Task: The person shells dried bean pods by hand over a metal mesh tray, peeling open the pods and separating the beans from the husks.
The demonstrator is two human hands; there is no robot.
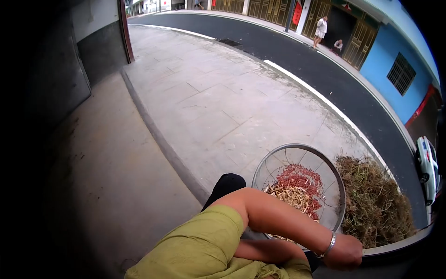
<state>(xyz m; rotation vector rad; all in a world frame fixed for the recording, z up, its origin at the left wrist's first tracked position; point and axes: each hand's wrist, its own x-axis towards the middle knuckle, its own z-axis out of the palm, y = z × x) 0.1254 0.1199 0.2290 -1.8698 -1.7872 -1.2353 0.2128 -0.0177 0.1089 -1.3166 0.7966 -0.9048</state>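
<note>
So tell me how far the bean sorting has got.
Done so far: a heap of red beans lies in the round sieve, with pale pods beside it. In hand: one hand rests at the sieve's near edge; which hand it is, and the other, cannot be told. Left: a big pile of dry stalks beside the sieve looks unsorted.

A pale grey paved stone forecourt (218, 97) fills the middle under flat daylight. At nine o'clock a dark smooth concrete floor (107, 172) lies in shade beside a grey plastered wall (100, 32). From twelve to three o'clock curves a black asphalt road (297, 56) with a white edge line (325, 102). Beyond it stand brown latticed wooden doors (274, 10) and a bright blue wall (395, 51) with a barred window (401, 73). A white car (426, 162) is parked at three o'clock.
</note>
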